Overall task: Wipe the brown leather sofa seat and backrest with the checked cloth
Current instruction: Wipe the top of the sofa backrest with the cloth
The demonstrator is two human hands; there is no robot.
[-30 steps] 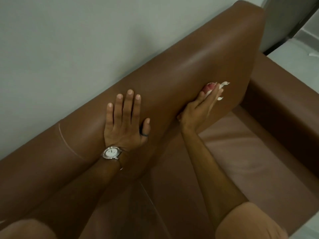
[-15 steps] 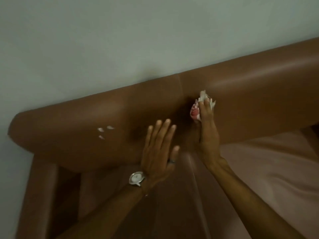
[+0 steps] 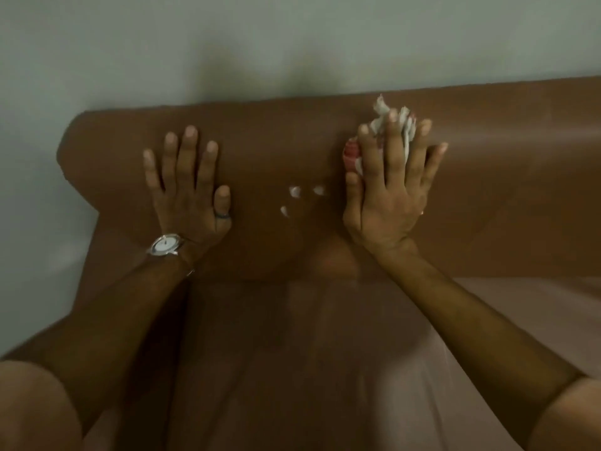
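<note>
Both hands press against the brown leather sofa backrest (image 3: 487, 196), with the seat (image 3: 292, 369) below the wrists. The left hand (image 3: 188, 190) lies flat and empty, fingers spread. The right hand (image 3: 390, 193) pins the crumpled checked cloth (image 3: 408, 133) under splayed fingers. Three small white marks (image 3: 294, 192) sit between the hands.

Between the left hand (image 3: 187, 193), flat on the backrest (image 3: 276, 141), and the right hand (image 3: 390, 190), pressing the bunched cloth (image 3: 395, 125) against it, lies a bare strip of leather broken only by three small white spots (image 3: 294, 192). To the right of the cloth the backrest runs unobstructed to the frame edge, while the wall (image 3: 227, 43) closes off the room directly behind its top. Below, the seat (image 3: 292, 369) lies open between the two forearms.
</note>
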